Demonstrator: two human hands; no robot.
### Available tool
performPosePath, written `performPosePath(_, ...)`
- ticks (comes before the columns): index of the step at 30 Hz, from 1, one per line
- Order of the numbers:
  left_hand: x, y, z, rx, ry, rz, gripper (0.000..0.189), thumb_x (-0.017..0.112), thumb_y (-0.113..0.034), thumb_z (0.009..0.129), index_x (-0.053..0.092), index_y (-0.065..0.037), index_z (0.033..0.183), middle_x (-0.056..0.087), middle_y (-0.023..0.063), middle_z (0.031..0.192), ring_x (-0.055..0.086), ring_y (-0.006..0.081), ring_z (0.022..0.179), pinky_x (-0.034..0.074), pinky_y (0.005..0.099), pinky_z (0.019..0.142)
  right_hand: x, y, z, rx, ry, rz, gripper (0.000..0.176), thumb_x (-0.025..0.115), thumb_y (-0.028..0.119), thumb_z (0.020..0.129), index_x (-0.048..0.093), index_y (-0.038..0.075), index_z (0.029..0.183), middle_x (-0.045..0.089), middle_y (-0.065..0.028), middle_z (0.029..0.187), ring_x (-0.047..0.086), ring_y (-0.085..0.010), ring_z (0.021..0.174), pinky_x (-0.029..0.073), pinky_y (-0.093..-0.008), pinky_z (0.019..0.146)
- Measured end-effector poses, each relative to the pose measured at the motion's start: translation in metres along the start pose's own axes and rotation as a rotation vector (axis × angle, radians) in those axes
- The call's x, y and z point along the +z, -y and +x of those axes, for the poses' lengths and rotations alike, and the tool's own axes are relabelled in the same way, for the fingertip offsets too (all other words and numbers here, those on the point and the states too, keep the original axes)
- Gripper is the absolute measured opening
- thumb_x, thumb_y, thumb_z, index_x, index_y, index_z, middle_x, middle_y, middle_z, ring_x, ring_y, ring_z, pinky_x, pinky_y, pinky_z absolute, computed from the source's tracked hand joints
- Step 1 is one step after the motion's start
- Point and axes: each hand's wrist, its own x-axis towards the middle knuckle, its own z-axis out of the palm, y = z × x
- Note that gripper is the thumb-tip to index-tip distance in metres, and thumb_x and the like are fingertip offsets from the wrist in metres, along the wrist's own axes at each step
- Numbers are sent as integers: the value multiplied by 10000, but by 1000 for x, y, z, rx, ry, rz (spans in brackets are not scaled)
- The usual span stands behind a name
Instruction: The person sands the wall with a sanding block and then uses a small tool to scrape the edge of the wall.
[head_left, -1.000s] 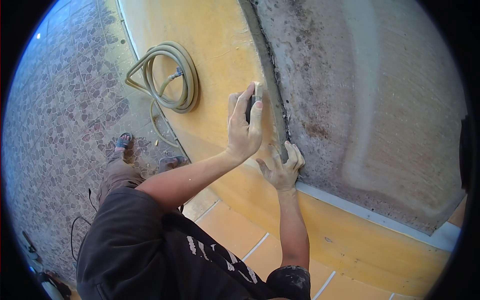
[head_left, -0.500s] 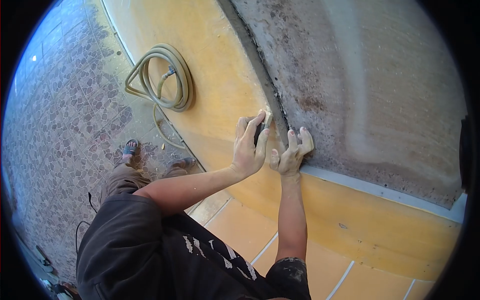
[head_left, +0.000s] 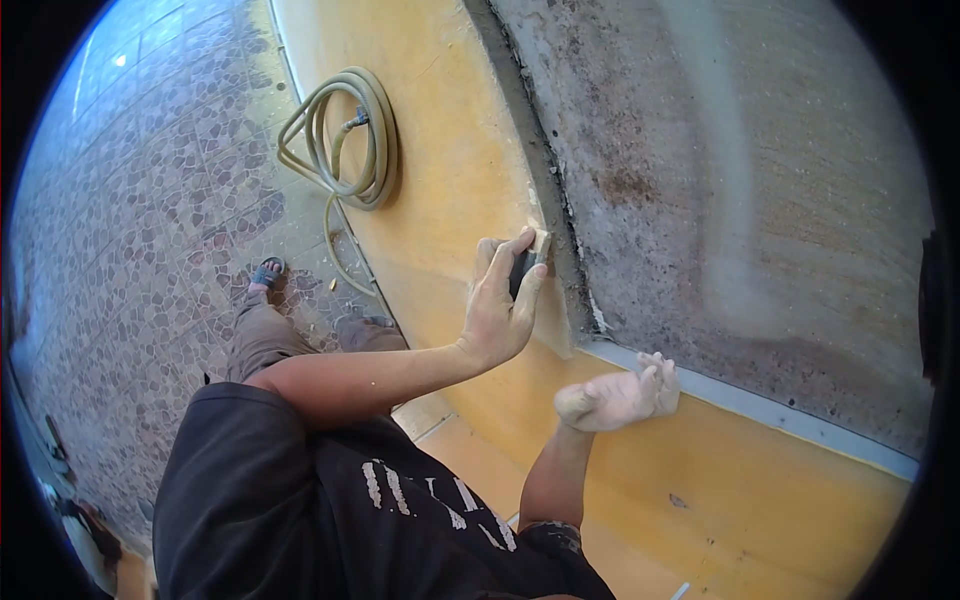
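My left hand [head_left: 497,308] is closed around a sanding block [head_left: 520,272], dark on the body with a pale dusty end. Its fingertips and the block are right at the edge of the yellow curved surface [head_left: 440,110], beside a grey strip [head_left: 545,185]. To the lower right, my right hand [head_left: 620,397] holds nothing. It is coated in pale dust, with the palm turned up and the fingers stretched out and slightly curled. That hand overlaps the light metal-grey border [head_left: 745,400] in this view.
A coiled beige hose [head_left: 383,150] lies on the yellow surface, its tail running down to the paved floor [head_left: 170,200]. Right of the grey strip spreads a rough, stained panel [head_left: 640,180]. My sandalled foot [head_left: 267,272] is on the paving at left.
My right hand has come away from the corner of the rough panel, moving down and right and turning over. The left hand keeps the block at the edge. The view has shifted slightly.
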Motion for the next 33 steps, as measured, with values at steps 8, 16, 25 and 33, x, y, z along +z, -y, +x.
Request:
performPosePath(8,25,8,16,-190,-231,-211,355,610,-174,1012,567,13,1311,574,145,1104,566,248,987,464,363,900,-24,1,12,-20,787,134,226,752,249,899,715,98,1062,698,-67,1051,648,-279,1043,478,-378,924)
performPosePath(16,28,19,-5,-13,-155,-35,535,579,-186,1028,431,-17,1514,508,172,1190,538,302,1072,441,388,1005,-94,-1,3,50,430,-186,184,721,258,932,720,121,1054,645,-126,1245,554,-355,1219,417,-509,1052)
performPosePath(25,50,21,-18,29,-245,-27,577,601,-175,1021,400,-11,1536,474,159,1178,495,266,1095,414,370,1008,-92,-7,-22,58,313,-640,199,710,324,947,747,156,1046,509,-199,1449,355,-415,1439,282,-559,1168)
performPosePath(33,32,5,9,-114,-191,-171,515,599,-180,1014,490,5,1482,498,172,1182,543,298,1080,442,367,999,-70,8,-11,93,343,-452,187,693,311,958,743,182,1082,536,-156,1445,382,-388,1431,282,-545,1175)
